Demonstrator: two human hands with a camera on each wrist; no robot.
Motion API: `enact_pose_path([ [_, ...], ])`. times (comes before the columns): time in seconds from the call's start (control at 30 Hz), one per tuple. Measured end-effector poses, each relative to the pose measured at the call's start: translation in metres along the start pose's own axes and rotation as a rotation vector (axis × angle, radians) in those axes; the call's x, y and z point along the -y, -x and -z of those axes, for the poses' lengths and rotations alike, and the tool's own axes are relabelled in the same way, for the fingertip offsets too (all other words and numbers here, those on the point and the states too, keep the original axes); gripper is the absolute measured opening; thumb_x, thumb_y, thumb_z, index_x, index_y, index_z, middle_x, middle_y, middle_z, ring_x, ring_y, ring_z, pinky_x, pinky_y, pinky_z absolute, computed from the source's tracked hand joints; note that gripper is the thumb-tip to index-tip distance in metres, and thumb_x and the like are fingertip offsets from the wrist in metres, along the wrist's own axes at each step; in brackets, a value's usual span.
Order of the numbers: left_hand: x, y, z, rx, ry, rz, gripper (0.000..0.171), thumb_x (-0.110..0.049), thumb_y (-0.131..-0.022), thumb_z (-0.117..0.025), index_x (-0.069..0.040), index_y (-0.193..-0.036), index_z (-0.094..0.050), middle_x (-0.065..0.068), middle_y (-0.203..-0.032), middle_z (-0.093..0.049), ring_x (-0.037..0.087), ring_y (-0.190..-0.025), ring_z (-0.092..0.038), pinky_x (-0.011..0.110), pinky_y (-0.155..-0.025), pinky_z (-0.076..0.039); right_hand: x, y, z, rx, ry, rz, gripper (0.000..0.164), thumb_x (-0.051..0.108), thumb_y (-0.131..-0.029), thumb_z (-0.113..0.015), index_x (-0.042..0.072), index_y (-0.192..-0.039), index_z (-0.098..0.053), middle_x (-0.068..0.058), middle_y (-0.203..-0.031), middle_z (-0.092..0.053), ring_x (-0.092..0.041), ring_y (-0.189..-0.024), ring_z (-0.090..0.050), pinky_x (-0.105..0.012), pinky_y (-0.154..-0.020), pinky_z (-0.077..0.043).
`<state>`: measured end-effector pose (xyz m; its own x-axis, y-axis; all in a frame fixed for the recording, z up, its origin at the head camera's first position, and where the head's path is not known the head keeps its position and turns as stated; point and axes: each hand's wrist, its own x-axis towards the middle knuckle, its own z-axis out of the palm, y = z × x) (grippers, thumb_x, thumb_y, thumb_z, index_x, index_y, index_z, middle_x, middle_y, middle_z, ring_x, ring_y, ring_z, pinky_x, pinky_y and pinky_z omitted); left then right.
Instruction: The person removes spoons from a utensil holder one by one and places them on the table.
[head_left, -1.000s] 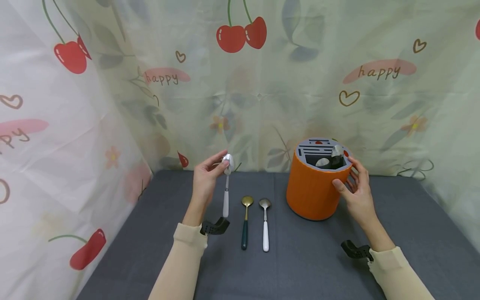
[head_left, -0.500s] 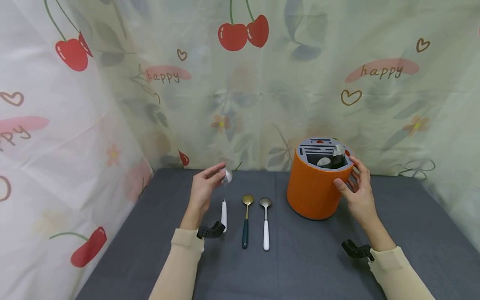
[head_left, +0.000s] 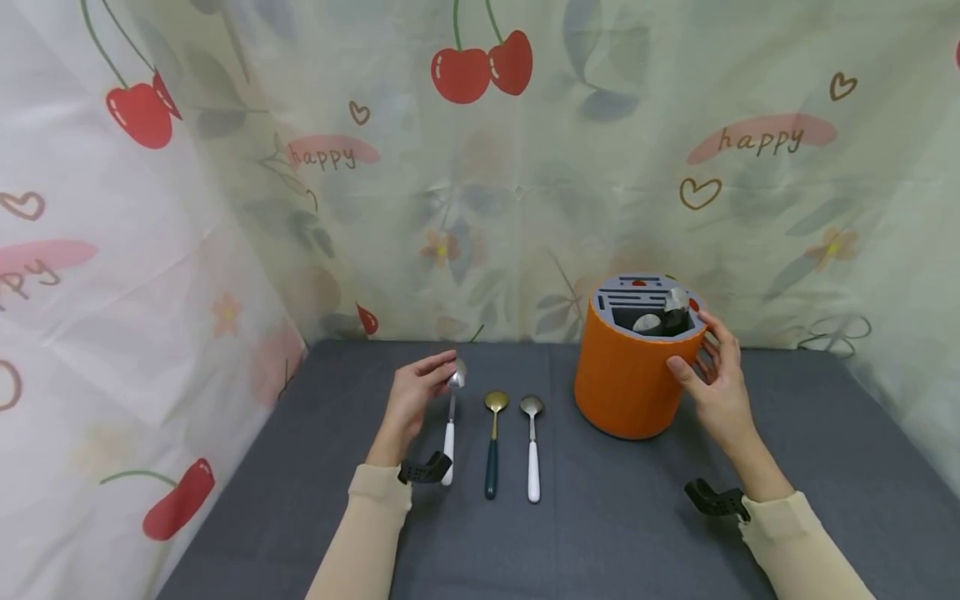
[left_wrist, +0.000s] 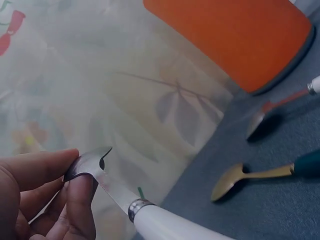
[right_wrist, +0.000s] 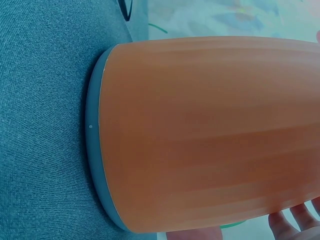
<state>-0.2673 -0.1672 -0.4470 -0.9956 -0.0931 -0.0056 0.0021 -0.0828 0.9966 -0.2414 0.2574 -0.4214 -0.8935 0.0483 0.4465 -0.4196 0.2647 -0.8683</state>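
Observation:
In the head view, my left hand (head_left: 414, 398) pinches a white-handled spoon (head_left: 449, 446) by its bowl, and the handle slants down toward me. From the left wrist, finger and thumb show on the edge of the metal bowl (left_wrist: 87, 164). Whether the handle end touches the table cannot be told. My right hand (head_left: 716, 387) holds the right side of an orange knife holder (head_left: 626, 383), thumb in front and fingers near the rim. Right of the pinched spoon lie a gold spoon with a dark green handle (head_left: 491, 467) and another white-handled spoon (head_left: 533, 471), bowls away from me.
The knife holder stands upright on a dark grey cloth (head_left: 600, 533), with slots in its grey top (head_left: 630, 285) and dark and whitish items in its front opening. Behind the table hangs a printed curtain (head_left: 517, 217). A thin looped cord (head_left: 840, 335) shows at the back right.
My left hand has come down toward the table with the spoon, now level with the other two spoons. My right hand and the knife holder have stayed in place.

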Motion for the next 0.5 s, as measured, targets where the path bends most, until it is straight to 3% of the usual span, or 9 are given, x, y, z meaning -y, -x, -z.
enact_pose_path([
  [0.5, 0.037, -0.010, 0.002, 0.022, -0.029, 0.057, 0.037, -0.004, -0.102, -0.067, 0.004, -0.137, -0.065, 0.021, -0.136, -0.066, 0.008, -0.096, -0.068, 0.026, -0.084, -0.058, 0.000, 0.000, -0.001, -0.002, -0.010, 0.005, 0.074, 0.009, -0.106, -0.061, 0.028, -0.166, -0.021, -0.007, -0.168, -0.013, -0.033, -0.152, -0.025, -0.049, -0.128, -0.018],
])
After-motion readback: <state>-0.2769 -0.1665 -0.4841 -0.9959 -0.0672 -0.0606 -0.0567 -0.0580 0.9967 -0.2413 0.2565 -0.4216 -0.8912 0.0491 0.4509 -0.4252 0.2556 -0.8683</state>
